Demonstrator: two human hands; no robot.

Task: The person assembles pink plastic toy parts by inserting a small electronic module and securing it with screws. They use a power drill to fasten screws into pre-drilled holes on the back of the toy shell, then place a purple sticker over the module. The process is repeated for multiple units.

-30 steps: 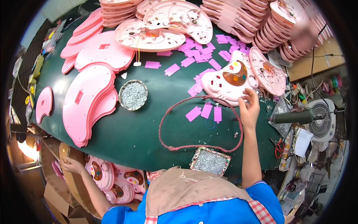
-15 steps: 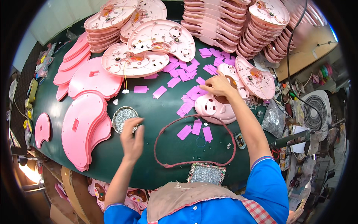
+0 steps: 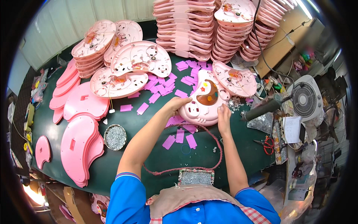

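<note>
Both hands grip a pale pink, curved plastic toy casing (image 3: 204, 111), its decorated face up with a brown panel and coloured star and round pieces. My left hand (image 3: 176, 105) holds its left edge, the thumb on the rim. At its lower right edge, my right hand (image 3: 224, 118) closes around the side; some fingertips are hidden underneath. Just behind lies an open casing half (image 3: 235, 79) with wires inside. Flat purple plastic pieces (image 3: 179, 136) lie under and around the held casing, near a dark red cord loop (image 3: 220, 146).
Stacked pink casings (image 3: 182, 28) stand at the back. Smooth pink covers (image 3: 76, 145) pile up on the left, beside a round tin of screws (image 3: 115, 137). A rectangular screw tray (image 3: 195, 177) sits at the front edge. Red-handled scissors (image 3: 268, 145) and a fan (image 3: 304, 98) are to the right.
My left hand has come over from beside the round tin to the casing's left edge. My right hand has moved from its top to its right side. The casing is now held and turned.
</note>
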